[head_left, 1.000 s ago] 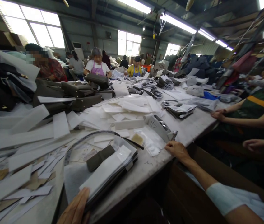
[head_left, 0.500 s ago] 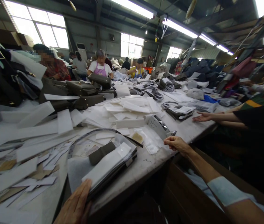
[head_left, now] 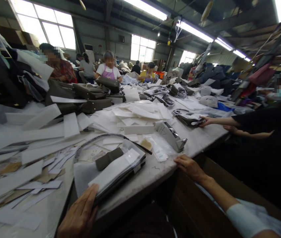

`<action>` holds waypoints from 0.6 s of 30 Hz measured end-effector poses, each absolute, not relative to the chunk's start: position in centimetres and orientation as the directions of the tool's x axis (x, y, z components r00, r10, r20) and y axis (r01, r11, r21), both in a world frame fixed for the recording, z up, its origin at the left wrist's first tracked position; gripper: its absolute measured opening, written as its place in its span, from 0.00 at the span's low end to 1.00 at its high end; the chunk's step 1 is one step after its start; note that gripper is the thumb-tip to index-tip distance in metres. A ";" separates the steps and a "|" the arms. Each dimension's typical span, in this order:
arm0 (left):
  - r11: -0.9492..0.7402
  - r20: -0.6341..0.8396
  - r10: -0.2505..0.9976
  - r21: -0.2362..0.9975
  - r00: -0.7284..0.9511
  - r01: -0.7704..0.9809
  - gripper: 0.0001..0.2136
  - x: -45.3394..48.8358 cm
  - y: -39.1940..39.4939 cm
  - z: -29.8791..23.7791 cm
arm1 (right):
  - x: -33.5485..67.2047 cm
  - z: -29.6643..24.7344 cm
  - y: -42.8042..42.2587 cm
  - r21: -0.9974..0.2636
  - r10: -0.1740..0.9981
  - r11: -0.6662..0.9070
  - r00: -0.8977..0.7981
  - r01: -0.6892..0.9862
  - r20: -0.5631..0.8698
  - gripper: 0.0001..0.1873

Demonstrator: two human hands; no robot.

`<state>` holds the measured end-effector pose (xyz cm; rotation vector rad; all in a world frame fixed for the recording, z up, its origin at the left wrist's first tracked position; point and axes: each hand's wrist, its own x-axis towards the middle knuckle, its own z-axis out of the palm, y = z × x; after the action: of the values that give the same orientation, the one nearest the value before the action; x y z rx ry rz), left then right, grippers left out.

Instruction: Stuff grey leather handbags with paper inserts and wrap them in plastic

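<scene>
My left hand (head_left: 80, 213) lies with fingers together against the near end of a flat dark bag (head_left: 117, 173) wrapped in clear plastic, which rests on the grey worktable (head_left: 152, 177). A white foam strip and an olive leather tab (head_left: 109, 158) lie on top of the bag. My right hand (head_left: 189, 166) rests loosely at the table's front edge, fingers slightly curled and holding nothing, just below a grey tape dispenser (head_left: 171, 135).
White foam strips and paper pieces (head_left: 135, 114) cover the table. Olive handbags (head_left: 88, 96) are stacked at the back left. A person in black at right reaches a hand (head_left: 206, 121) onto a bag piece. Other workers sit at the far end. A brown cardboard box (head_left: 205, 205) stands below the table edge.
My left hand has slid further up onto the bag's near end. My right hand dropped slightly to the table edge. The person at right reached further left across the table.
</scene>
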<state>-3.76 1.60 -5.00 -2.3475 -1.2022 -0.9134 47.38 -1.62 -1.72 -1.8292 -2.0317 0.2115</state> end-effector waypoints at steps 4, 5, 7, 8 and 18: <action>-0.587 0.668 0.606 0.009 0.432 0.809 0.26 -3.9 1.7 -5.3 | 47.6 -2.0 -1.6 -0.440 0.973 0.156 -0.062 0.884 0.221 0.10; -0.588 0.667 0.608 0.014 0.430 0.809 0.26 -4.0 1.7 -5.5 | 47.7 -1.8 -1.5 -0.461 0.973 0.153 -0.052 0.874 0.223 0.10; -0.592 0.666 0.610 0.023 0.430 0.806 0.26 -4.2 1.9 -5.9 | 47.7 -1.3 -1.1 -0.494 0.963 0.135 0.003 0.859 0.269 0.10; -0.594 0.664 0.611 0.025 0.431 0.804 0.26 -4.4 2.0 -6.2 | 47.7 -1.0 -1.0 -0.506 0.949 0.123 0.048 0.854 0.313 0.10; -0.608 0.684 0.553 -0.058 0.476 0.791 0.27 -4.4 2.0 -5.6 | 40.4 7.4 -0.9 -0.698 0.952 0.080 0.153 0.712 0.266 0.10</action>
<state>-4.39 2.02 -5.60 -2.3600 -1.1286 -0.8961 40.38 -0.86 7.41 -1.6859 -1.6134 0.4071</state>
